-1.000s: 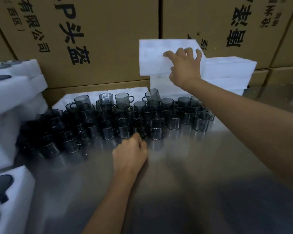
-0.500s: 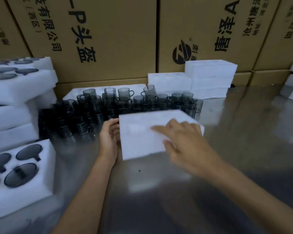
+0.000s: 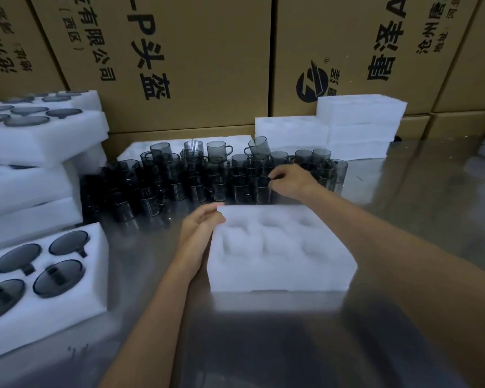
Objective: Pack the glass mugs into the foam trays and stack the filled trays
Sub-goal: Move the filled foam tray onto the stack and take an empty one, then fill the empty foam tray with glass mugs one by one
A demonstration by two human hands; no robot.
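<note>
Empty foam tray (image 3: 280,247) sits flat on the steel table (image 3: 403,219), centre of view, six shallow pockets facing up, none filled. Left hand (image 3: 199,233) rests against the tray's left side, fingers fairly straight, fingertips at the far left corner, not wrapped round anything. Right hand (image 3: 289,182) is past the tray's far edge, at the front row of the glass mugs (image 3: 207,177), fingers curled and pinching at the rim of one smoky mug (image 3: 262,189); can't tell if the mug is off the table.

The mugs stand in a dense cluster just behind the tray, dark tinted glass with handles, mostly upright, one at the back tilted (image 3: 256,147). The back rows stand on a low foam sheet (image 3: 132,152).

Left of view: a filled tray (image 3: 39,275) near the table edge with mugs seated in its pockets, rims showing as dark circles. Behind it a stack of filled trays (image 3: 39,163), several high, top ones also showing dark rims. Back right: a stack of empty foam trays (image 3: 359,124), and a lower one (image 3: 290,130) beside it, touching. More foam at the far right edge, partly cut off.

Brown cardboard cartons (image 3: 193,51) with black printed characters form a wall behind everything.
</note>
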